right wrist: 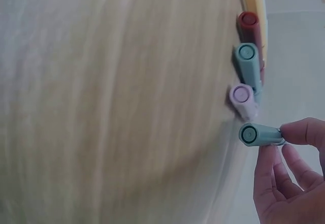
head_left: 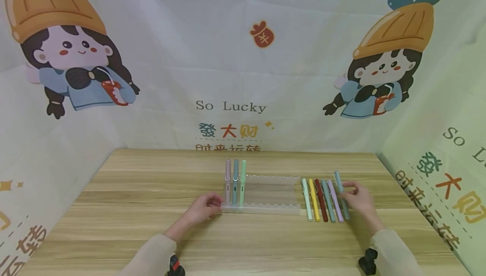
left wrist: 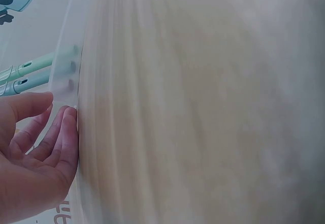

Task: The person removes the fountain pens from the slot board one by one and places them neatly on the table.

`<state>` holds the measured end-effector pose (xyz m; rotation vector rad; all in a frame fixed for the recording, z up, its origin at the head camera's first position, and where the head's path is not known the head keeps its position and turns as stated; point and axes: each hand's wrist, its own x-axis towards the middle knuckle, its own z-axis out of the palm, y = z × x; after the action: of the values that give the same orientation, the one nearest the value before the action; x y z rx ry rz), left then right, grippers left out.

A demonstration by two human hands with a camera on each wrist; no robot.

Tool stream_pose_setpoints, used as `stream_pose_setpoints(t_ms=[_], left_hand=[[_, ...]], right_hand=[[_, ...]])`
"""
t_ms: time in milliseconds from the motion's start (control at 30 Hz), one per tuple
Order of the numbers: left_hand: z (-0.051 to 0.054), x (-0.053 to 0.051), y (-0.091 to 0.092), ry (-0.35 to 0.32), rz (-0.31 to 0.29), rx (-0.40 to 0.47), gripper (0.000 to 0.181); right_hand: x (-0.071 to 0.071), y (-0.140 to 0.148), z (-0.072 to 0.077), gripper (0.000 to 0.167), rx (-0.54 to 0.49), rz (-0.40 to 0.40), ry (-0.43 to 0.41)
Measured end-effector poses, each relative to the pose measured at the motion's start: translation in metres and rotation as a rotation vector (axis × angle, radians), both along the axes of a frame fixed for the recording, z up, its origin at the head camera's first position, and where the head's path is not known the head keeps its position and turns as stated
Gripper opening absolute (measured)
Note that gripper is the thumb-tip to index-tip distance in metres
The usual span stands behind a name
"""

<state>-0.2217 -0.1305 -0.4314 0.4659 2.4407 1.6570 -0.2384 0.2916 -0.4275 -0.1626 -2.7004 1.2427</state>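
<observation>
A clear rack [head_left: 271,209] with a scalloped edge holds a mauve pen [head_left: 228,183], a blue pen [head_left: 236,183] and a green pen [head_left: 243,183] at its left end. My left hand [head_left: 206,207] grips the rack's front left corner, thumb and fingers about its edge in the left wrist view. On the right, my right hand [head_left: 358,198] pinches a blue-teal pen [right wrist: 264,135] between thumb and fingers, its upper end tilted left in the head view. Just left of it lies a lilac pen [head_left: 336,202].
Left of the lilac pen lie a teal pen [head_left: 328,202], a dark red pen [head_left: 321,200], a yellow pen [head_left: 314,200] and a pale green pen [head_left: 306,200], side by side on the wooden table [head_left: 243,246]. A printed cloth [head_left: 171,56] hangs behind.
</observation>
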Motion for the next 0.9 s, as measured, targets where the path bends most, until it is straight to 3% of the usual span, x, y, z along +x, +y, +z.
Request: stream_pose_setpoints(t_ms=[433,667,900], left_hand=[[0.000,-0.001,0.001,-0.007,0.001,-0.001,0.018],[-0.026,-0.016,-0.006,-0.012,0.012,-0.006,0.019],[-0.029,-0.018,-0.006,-0.017,0.019,-0.018,0.018]], right_hand=[[-0.008,0.013,-0.015,0.034,0.022,-0.012,-0.048],[-0.009,0.013,-0.015,0.034,0.091,-0.003,-0.080],[-0.010,0.012,-0.017,0.036,0.107,0.002,-0.094]])
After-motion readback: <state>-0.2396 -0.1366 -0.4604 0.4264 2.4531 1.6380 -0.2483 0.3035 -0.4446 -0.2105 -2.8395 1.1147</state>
